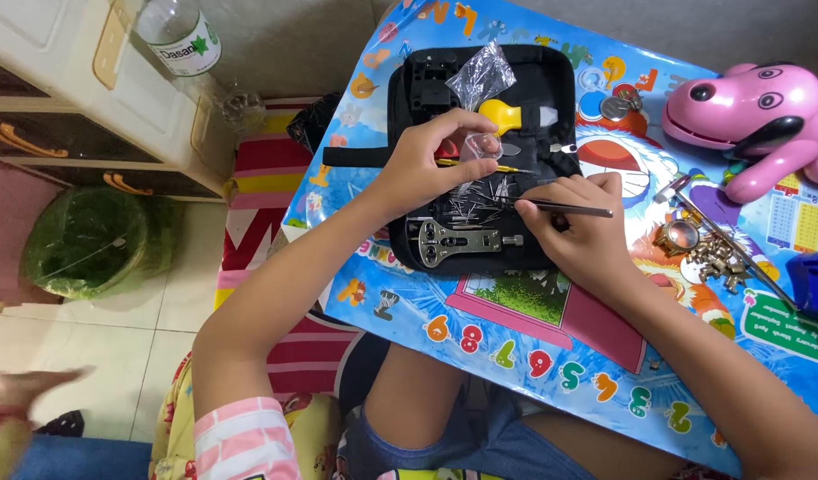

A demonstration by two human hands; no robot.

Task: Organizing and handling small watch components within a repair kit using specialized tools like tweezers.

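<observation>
Pinching a small clear bag (483,147) in left hand (427,164), right hand (576,227) closed on tweezers (565,209), picking pins (471,206) from black tool case (551,98); most pins lying loose, unsorted.

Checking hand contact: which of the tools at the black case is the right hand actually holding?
The thin dark tweezers, pinched in the right hand; the metal wrench lies untouched.

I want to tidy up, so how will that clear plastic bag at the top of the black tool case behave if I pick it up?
The bag looks thin and crinkled, so it is probably floppy and very light. Its glossy film may be slippery to pinch. It lies loose on the case, so a nudge would likely slide it.
</observation>
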